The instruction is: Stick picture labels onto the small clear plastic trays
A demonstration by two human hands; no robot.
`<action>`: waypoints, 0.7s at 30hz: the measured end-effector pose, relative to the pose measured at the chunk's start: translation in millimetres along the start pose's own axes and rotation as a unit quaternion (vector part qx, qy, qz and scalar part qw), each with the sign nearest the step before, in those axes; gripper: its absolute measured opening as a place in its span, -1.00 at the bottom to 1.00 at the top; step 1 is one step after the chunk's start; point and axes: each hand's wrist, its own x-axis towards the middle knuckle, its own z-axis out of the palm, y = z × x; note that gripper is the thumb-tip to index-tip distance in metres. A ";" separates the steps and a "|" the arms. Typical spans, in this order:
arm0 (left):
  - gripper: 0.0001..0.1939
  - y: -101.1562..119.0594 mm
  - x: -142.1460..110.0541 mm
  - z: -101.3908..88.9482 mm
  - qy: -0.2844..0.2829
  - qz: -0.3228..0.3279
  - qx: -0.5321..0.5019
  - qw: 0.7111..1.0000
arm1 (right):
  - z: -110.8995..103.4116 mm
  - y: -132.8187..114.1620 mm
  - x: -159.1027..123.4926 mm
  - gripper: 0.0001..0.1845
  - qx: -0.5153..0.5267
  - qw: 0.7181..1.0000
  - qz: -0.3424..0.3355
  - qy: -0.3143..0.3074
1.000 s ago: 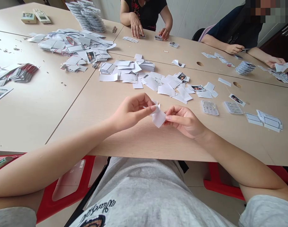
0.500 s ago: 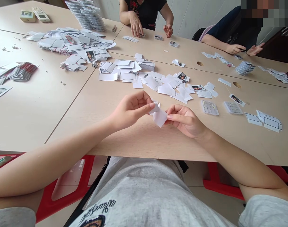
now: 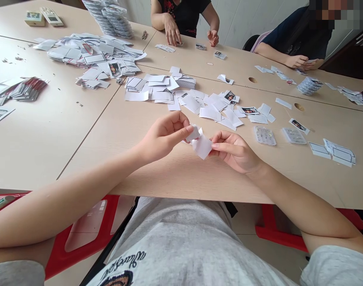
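While both bare hands pinch thin, creased white paper [image 3: 202, 146]:
Left fingers [image 3: 189, 129] nearly closed on it; right fingertips [image 3: 215, 146] grip its edge.

Site: shared indoor workroom, exact kind unclear. Indicators: large sectioned tabletop [image 3: 157, 174], heaped paper slips [image 3: 80, 51], stacked clear packets [image 3: 117, 22], people [image 3: 184, 18] seated around.

Both forearms angled inward, left hand [image 3: 166, 137] and right hand [image 3: 236, 151] close together, fingers pinched.
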 end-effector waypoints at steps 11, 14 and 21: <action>-0.82 -0.6 0.8 -3.8 0.006 -0.016 -0.012 1.000 | -2.3 1.8 3.3 -0.90 -0.004 0.999 -0.001 0.046; -0.81 -0.3 1.1 -4.2 0.004 -0.019 -0.019 1.000 | -10.5 2.5 9.7 -0.89 0.027 0.991 -0.039 0.127; -0.73 -0.7 1.4 -3.1 0.005 -0.022 0.061 0.998 | -34.1 1.0 21.7 -0.55 0.074 0.946 -0.086 0.304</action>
